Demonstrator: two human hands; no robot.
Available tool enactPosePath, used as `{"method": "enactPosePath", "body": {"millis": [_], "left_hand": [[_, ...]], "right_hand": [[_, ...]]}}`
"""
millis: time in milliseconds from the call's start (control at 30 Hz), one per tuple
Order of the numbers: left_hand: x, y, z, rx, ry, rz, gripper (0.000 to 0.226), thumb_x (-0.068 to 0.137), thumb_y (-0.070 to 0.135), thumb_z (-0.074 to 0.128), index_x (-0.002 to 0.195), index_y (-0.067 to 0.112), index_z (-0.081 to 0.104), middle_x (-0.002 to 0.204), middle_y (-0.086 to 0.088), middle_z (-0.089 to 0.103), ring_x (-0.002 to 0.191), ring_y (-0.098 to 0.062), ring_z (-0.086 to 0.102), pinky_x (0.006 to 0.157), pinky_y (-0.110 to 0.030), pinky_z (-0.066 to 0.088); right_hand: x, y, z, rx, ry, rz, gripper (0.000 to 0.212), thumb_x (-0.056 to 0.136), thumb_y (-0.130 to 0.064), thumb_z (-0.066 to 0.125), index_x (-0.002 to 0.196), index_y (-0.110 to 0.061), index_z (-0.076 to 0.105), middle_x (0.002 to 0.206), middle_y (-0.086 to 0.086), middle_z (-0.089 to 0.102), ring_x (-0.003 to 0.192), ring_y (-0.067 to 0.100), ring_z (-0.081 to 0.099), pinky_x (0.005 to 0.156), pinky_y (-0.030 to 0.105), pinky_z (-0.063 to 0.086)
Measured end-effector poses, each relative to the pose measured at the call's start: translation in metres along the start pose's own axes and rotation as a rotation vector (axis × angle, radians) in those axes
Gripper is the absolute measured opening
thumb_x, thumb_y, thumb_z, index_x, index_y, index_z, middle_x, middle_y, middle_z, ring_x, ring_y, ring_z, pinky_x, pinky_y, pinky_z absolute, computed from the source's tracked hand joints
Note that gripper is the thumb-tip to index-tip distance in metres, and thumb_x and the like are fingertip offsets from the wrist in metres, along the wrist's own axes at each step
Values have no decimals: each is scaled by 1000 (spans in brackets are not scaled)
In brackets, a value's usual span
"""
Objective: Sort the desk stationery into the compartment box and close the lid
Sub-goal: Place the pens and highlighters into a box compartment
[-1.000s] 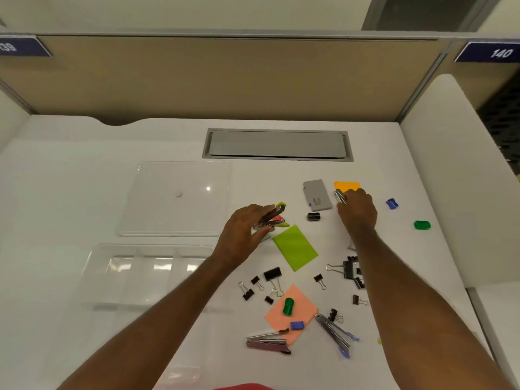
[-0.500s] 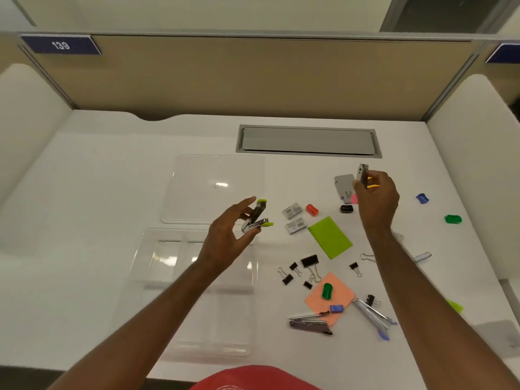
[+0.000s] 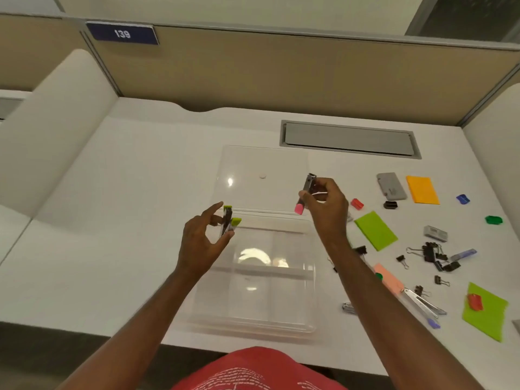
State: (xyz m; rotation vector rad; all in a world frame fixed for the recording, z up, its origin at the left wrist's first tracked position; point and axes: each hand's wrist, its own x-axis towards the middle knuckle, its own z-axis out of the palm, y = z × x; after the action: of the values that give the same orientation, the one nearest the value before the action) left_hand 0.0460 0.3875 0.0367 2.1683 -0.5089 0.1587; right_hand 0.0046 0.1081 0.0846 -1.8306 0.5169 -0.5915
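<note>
Left hand (image 3: 206, 243) pinching the green stapler (image 3: 228, 223), right hand (image 3: 326, 205) the pink one (image 3: 305, 192); loose fingertip grips, either could miss the compartment box (image 3: 253, 325).

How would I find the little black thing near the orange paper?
Look at the grey metal slot at the back of the white desk. Right of its near edge lies an orange paper pad; the small black block sits just left of it, below a grey case.

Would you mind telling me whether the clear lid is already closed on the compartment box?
No, the clear lid lies flat on the desk beyond the compartment box, which sits open.
</note>
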Motion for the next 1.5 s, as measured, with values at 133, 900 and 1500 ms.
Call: {"method": "enactPosePath", "body": {"millis": [133,900,1500], "left_hand": [[-4,-26,-13,40,2,2,65,81,50,67,140,31,49,100,20,65,98,-3,57,103,-31,38],[-7,-80,-2,245,-27,222,35,88,22,64,123,21,60,104,5,65,113,-22,55,113,-43,32],[-9,-78,-1,132,-34,-31,47,97,21,56,141,11,46,147,-10,49,138,-29,43,116,-53,32]], "right_hand": [[-23,-13,39,6,-91,14,37,82,-16,77,115,-21,61,92,-10,69,75,4,66,64,17,53],[-63,-26,129,-151,-148,97,41,82,-23,79,117,-28,58,79,-10,65,68,10,66,62,18,50],[-77,-22,153,-587,-480,137,25,86,-29,66,111,-30,67,81,-5,71,77,17,66,75,27,52]]}}
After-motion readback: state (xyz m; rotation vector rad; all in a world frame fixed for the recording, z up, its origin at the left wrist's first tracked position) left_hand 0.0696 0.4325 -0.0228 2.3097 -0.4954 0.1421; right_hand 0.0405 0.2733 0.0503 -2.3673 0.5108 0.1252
